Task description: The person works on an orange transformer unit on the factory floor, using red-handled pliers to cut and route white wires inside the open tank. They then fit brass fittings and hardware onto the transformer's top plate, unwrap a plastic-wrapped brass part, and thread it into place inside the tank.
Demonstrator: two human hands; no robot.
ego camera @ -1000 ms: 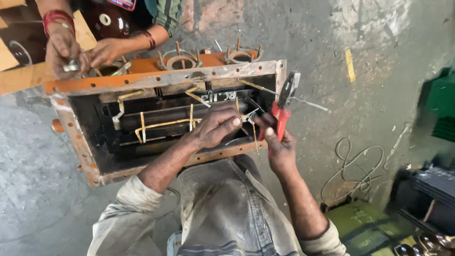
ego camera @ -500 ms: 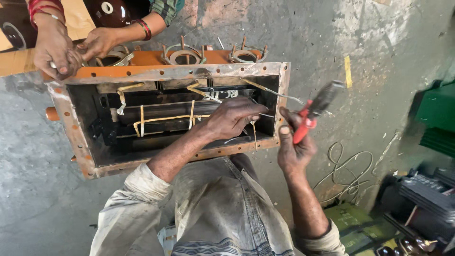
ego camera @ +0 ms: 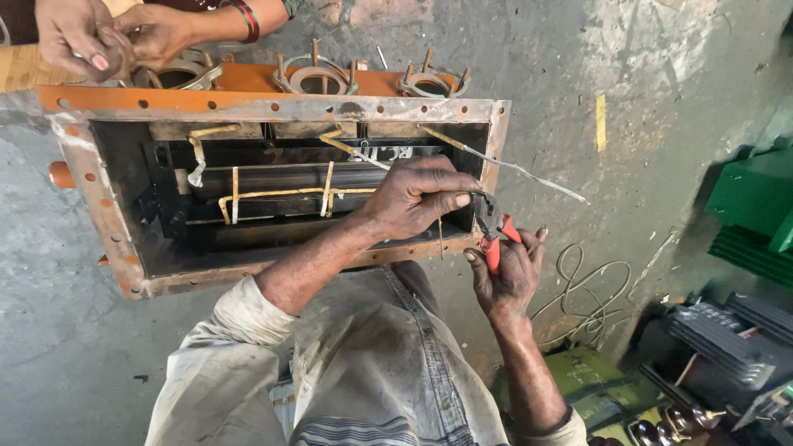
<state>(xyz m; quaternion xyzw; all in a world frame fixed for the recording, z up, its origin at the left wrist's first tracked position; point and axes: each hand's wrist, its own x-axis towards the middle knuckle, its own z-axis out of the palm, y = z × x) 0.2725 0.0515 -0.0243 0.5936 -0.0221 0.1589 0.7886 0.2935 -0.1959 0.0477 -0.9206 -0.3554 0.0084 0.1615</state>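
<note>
Your L hand (ego camera: 417, 198) sits inside the open orange metal box (ego camera: 273, 109), at its R end, fingers curled and pressed together on something thin near the box wall. Looks like a wire or tape end; too small to tell which.

Your R hand (ego camera: 505, 272) is just outside the box's R lower corner, fingers wrapped around the red handles of the pliers (ego camera: 492, 231). Plier nose points up toward L fingertips, touching or nearly so. Can't tell if the nose is closed on anything.

Inside box: dark core block w/ yellowish tape strips (ego camera: 281, 195) running across and over it. 1 thin pale strip (ego camera: 512, 169) pokes out over the R rim, free end hanging over the floor.

Handling, judged: strips look thin, light, bendy, prob. easy to tear or kink, so take them close to where they leave the core, not at the free end. Pliers rigid, handles rubbery, good grip. Box looks heavy steel w/ rusty sharp rim, so mind your wrist on the edge.

Far side: another person's 2 hands (ego camera: 107, 41) at the box's top L corner, closed on a small ring-like part. 3 round fittings (ego camera: 314, 78) along top flange. Loose wire loop (ego camera: 591, 285) on concrete floor, R of you.
</note>
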